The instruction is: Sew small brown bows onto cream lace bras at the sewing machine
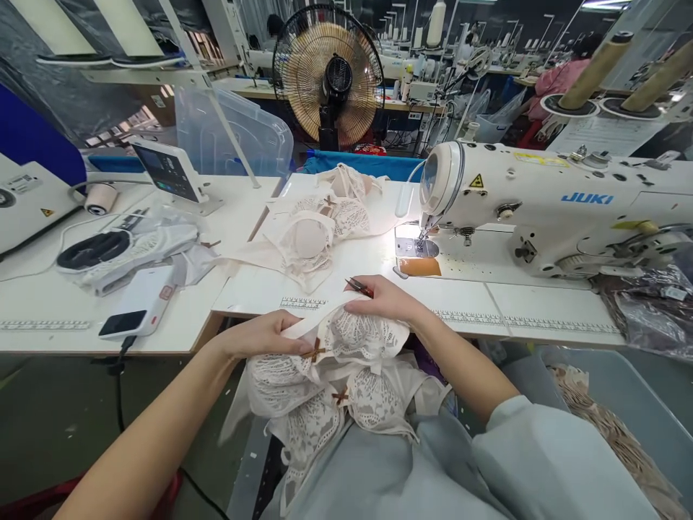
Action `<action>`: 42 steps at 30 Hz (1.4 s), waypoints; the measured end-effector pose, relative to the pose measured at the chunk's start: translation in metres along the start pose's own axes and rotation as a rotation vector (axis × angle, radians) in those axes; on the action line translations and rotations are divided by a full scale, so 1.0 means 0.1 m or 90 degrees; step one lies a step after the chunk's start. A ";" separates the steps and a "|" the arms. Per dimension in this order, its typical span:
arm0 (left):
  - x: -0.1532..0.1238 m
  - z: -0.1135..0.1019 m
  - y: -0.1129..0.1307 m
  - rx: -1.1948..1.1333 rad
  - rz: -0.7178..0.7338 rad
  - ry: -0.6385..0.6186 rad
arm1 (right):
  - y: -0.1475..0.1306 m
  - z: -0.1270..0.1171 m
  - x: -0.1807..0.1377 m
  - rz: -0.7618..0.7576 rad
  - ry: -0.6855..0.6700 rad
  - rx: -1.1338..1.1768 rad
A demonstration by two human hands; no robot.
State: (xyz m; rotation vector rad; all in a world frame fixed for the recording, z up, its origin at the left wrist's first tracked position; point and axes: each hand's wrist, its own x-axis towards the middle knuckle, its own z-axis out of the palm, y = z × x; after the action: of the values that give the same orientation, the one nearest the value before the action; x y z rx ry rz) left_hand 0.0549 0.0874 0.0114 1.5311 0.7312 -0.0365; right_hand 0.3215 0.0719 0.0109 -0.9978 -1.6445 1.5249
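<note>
Both hands are clamped on a white lace bra in the lower middle of the frame, set apart along its upper edge: the left hand (265, 336) grips near a brown bow (315, 352), and the right hand (383, 297) pinches the fabric farther right. The right also holds small thread snips (358, 287) (blades pointing up and left). The held lace bra (365, 336) lies over more lace bras (379, 401) in the lap. Other pale bras (311, 238) lie on the table (246, 295) at centre, left of a white sewing machine (520, 184) at right.
</note>
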 end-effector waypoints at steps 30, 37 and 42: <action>0.16 0.20 -0.22 -0.080 -0.013 0.017 | 0.20 -0.08 0.07 0.173 -0.037 0.008; 0.20 0.24 -0.24 -0.055 -0.008 0.017 | 0.25 -0.07 0.08 0.163 -0.054 0.008; -0.01 0.18 -0.04 0.012 -0.012 0.032 | 0.13 -0.11 -0.02 0.093 -0.048 -0.109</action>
State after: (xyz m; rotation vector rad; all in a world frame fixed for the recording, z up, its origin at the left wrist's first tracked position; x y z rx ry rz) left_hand 0.0596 0.0706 0.0060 1.5479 0.7866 -0.0194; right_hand 0.3332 0.0752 -0.0011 -1.1864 -1.8135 1.5533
